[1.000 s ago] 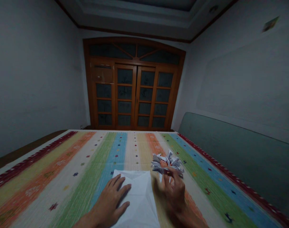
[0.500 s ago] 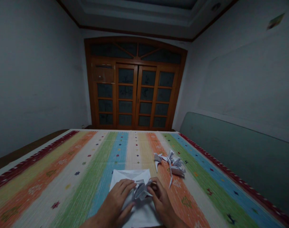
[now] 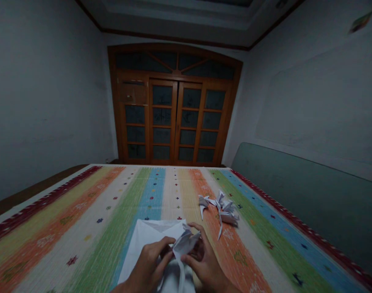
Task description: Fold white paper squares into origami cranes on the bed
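Observation:
A folded white paper figure (image 3: 185,243), origami with pointed flaps, is held tilted up between my two hands. My left hand (image 3: 151,260) pinches its left edge with thumb and index finger. On the other side my right hand (image 3: 206,260) grips it, thumb in front and fingers curled behind, partly hidden. Below lies a white paper sheet (image 3: 143,236) with creases, its near part covered by my hands and shadow. Several folded paper figures (image 3: 224,209) with thin points sit in a cluster beyond my right hand.
A striped cloth (image 3: 91,228) in several colours covers the table. Along the right side runs a pale green panel (image 3: 296,179). Wooden doors with glass panes (image 3: 176,118) stand past the far edge, between white walls.
The held paper figure has been turned and tipped more upright. My left hand has closed from lying over the paper to a pinch. The sheet beneath has shifted left.

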Tool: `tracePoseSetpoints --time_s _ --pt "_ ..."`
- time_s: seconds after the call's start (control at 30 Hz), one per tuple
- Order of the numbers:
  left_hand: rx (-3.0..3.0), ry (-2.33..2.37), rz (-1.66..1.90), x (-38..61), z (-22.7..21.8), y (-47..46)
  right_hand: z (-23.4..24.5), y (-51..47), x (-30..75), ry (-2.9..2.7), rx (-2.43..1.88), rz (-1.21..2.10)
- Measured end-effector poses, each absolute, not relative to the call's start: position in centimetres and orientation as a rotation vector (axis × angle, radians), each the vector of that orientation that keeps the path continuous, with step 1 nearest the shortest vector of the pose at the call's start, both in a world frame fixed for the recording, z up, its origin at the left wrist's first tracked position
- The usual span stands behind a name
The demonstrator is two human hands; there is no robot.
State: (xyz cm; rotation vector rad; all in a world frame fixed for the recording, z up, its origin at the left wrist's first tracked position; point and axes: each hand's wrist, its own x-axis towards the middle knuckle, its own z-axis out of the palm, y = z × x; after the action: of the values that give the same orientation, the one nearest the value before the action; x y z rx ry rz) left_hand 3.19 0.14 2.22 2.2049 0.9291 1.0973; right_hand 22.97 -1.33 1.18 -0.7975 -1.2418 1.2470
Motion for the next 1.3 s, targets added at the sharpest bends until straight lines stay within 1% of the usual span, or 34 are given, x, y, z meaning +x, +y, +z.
tracePoseSetpoints --time_s 0.13,0.4,0.53,0.73,0.93,1.13,1.3 --pt "2.052 0.975 1.152 3.6 1.4 0.1 1.4 -1.5 22.3 -1.186 -0.794 1.277" --pt "2.103 0.87 1.074 3.5 1.9 -0.6 1.8 -1.4 22.2 -1.143 -0.839 1.212" --pt "1.968 0.8 0.995 3.7 2.0 -0.6 1.8 -1.3 22.4 -1.124 -0.887 1.165" --pt "1.728 0.71 0.971 3.9 1.4 -0.5 2.1 -1.4 22.3 -1.125 -0.899 1.14" --pt "1.925 0.896 0.951 3.4 1.6 -0.3 1.8 -1.3 22.5 -1.136 -0.894 1.168" --pt "1.933 0.871 1.067 3.6 2.7 -0.6 0.5 -1.0 22.7 -1.125 -0.831 1.227" --pt "1.855 0.834 1.008 3.6 3.7 -0.8 0.2 -1.0 22.8 -1.217 -0.845 1.189"
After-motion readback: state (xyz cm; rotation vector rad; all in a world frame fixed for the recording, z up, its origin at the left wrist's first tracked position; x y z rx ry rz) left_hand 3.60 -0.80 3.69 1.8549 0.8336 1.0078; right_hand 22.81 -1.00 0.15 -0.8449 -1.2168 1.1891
